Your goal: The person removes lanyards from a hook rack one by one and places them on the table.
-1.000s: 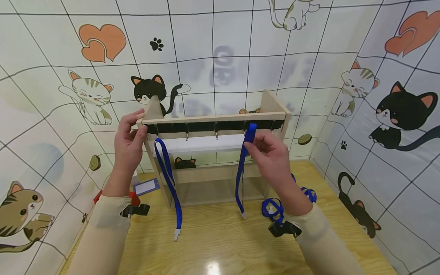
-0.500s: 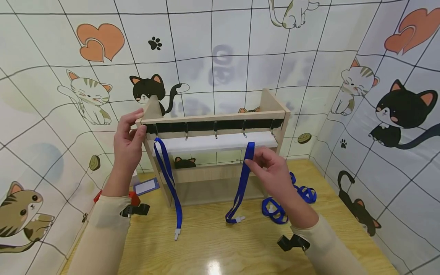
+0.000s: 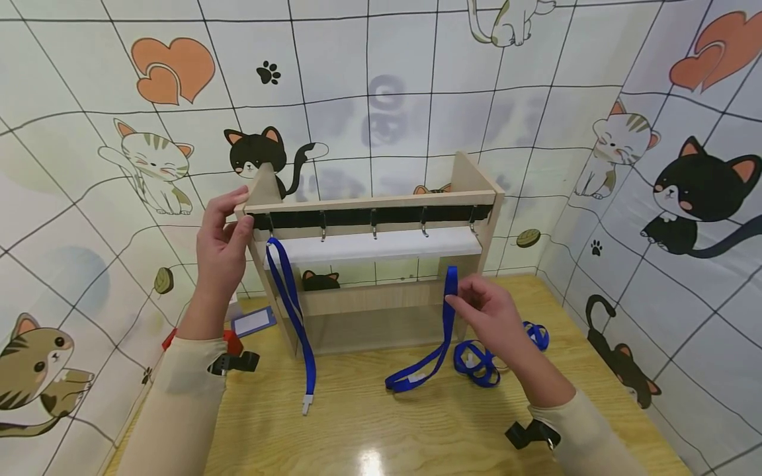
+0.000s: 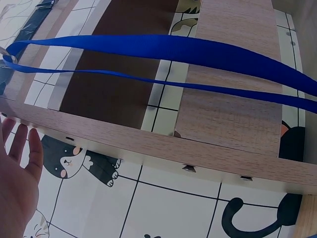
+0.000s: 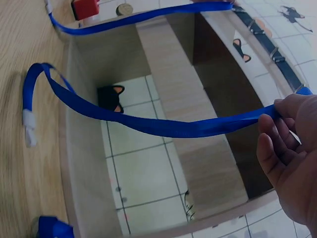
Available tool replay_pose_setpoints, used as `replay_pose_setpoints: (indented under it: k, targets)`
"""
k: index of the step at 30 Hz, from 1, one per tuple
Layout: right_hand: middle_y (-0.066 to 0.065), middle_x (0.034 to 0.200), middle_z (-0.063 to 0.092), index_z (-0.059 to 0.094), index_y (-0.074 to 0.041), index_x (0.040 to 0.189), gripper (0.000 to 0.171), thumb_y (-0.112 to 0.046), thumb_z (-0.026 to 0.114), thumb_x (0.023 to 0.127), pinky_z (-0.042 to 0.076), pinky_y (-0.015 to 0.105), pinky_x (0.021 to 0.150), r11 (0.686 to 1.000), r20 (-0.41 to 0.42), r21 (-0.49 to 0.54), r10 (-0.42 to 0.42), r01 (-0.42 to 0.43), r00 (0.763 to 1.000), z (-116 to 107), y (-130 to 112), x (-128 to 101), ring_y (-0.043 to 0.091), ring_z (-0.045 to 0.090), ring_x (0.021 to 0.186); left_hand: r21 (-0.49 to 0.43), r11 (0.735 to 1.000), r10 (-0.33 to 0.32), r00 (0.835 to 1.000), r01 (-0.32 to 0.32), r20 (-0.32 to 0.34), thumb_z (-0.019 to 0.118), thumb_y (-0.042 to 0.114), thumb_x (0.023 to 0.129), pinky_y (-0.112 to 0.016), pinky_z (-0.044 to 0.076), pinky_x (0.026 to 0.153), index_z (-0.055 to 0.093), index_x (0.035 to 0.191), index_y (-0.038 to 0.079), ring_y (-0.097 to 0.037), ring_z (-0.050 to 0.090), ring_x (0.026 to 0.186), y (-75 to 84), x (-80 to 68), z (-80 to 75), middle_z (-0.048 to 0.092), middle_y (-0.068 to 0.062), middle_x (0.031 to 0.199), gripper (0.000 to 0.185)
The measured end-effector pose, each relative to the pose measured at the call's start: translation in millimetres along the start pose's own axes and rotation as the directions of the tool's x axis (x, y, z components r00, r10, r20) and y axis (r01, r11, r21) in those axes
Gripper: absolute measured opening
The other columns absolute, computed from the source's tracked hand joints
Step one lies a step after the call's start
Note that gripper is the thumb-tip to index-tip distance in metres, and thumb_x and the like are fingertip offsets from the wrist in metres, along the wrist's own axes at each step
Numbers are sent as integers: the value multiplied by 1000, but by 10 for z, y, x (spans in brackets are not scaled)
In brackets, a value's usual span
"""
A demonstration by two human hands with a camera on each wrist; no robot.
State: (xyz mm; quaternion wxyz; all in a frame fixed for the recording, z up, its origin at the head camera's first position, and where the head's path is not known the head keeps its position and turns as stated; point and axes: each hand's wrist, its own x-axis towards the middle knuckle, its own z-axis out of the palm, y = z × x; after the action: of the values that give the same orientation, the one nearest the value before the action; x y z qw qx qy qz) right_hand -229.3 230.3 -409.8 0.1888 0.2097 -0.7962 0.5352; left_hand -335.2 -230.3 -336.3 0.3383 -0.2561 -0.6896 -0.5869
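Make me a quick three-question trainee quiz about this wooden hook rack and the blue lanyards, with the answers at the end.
1. True or false: the right hand pinches a blue fabric lanyard whose lower end lies on the wooden table.
2. Multiple choice: where does the other blue lanyard hang? A. from the leftmost metal hook of the light wooden hook rack; B. from the middle hook; C. from the rightmost hook.
3. Fill in: the left hand grips the rack's upper ____ corner.

Key: 1 true; 2 A; 3 left.
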Motion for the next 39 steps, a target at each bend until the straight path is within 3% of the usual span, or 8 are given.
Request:
replay_pose_setpoints:
  k: [7, 12, 23, 27, 31, 34, 39]
  targets:
    - [12, 80, 70, 69, -4, 98, 9, 0, 75, 104, 58, 27, 60, 998, 39, -27, 63, -62, 997, -22, 216, -49, 17, 67, 67, -15, 1000, -10, 1000, 10, 0, 64, 11, 112, -25, 55, 100, 59, 149, 1, -27, 56, 137, 8, 3, -8, 57, -11, 162, 39]
    - [6, 82, 71, 68, -7, 99, 11, -3, 77, 104, 58, 30, 60, 990, 73, -87, 113, -107, 991, 43, 361, -104, 14, 70, 70, -16, 1000, -20, 1000, 20, 1, 63, 11, 112, -25, 56, 99, 59, 150, 2, -25, 57, 136, 1, 1, -11, 57, -10, 162, 39]
    - [10, 91, 74, 68, -3, 104, 8, -2, 76, 104, 65, 30, 72, 982, 170, -5, 187, -189, 968, 301, 522, -186, 22, 76, 80, -19, 999, -32, 999, 31, -4, 61, 10, 112, -24, 54, 100, 58, 149, -1, -25, 56, 137, 34, -9, 11, 57, -11, 162, 39]
    - [11, 92, 74, 70, -2, 106, 7, -2, 76, 104, 66, 35, 73, 982, 202, 6, 185, -190, 962, 394, 564, -213, 24, 76, 81, -18, 999, -34, 999, 34, -5, 61, 9, 112, -24, 54, 100, 58, 150, -1, -25, 56, 137, 26, -10, 7, 57, -11, 162, 39]
    - [16, 90, 74, 70, -2, 105, 5, -1, 75, 104, 65, 40, 71, 986, 235, 21, 157, -166, 959, 476, 606, -242, 18, 75, 77, -19, 999, -33, 999, 33, -1, 62, 10, 112, -25, 55, 100, 58, 150, 1, -26, 56, 137, 22, -11, -2, 57, -11, 162, 39]
    - [21, 92, 75, 71, -1, 105, 5, -2, 76, 104, 65, 37, 70, 985, 264, 47, 148, -166, 953, 536, 634, -272, 14, 74, 77, -9, 1000, -27, 1000, 27, -1, 63, 12, 112, -25, 55, 100, 59, 150, 2, -26, 57, 138, 18, -10, -6, 57, -10, 162, 40]
    - [15, 91, 75, 74, 0, 106, 6, -3, 77, 103, 63, 31, 67, 984, 303, 75, 134, -164, 943, 649, 674, -330, 18, 75, 77, -10, 1000, -14, 1000, 14, -2, 63, 11, 112, -25, 55, 100, 59, 149, 1, -27, 56, 138, 3, -2, -3, 57, -10, 162, 39]
